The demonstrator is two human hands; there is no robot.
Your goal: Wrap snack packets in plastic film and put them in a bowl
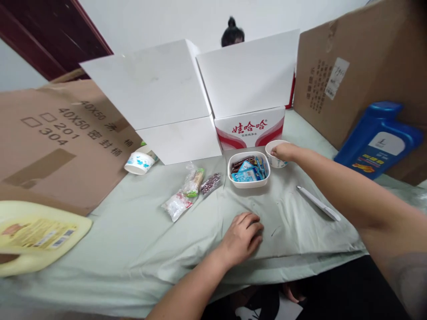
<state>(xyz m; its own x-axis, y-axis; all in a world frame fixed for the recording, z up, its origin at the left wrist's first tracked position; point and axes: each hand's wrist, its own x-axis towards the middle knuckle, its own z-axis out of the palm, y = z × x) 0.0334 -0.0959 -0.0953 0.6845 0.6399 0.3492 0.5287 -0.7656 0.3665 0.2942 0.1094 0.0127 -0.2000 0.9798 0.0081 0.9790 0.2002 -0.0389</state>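
Observation:
My left hand point(243, 237) rests palm down on the cloth, holding nothing, its fingers loosely bent and apart. At the far side of the table, my right hand point(283, 152) is closed over the right rim of a white paper bowl point(277, 162), fingertips inside it; the thumb is hidden. Touching or nearly touching that bowl on its left is a square white tub point(248, 183) filled with several blue and dark red sachets point(249, 172). Left of the tub lie a clear-and-green snack packet point(194, 183), a dark red packet point(211, 183) and a white-and-red packet point(178, 204).
A white pen-like tool point(318, 203) lies below my right forearm. Paper bowls point(138, 163) lean at the left. White boxes point(250, 129) and brown cartons point(56, 142) surround the table. A yellow jug point(40, 235) and blue bottle point(380, 142) stand out. A person's head point(232, 33) shows behind.

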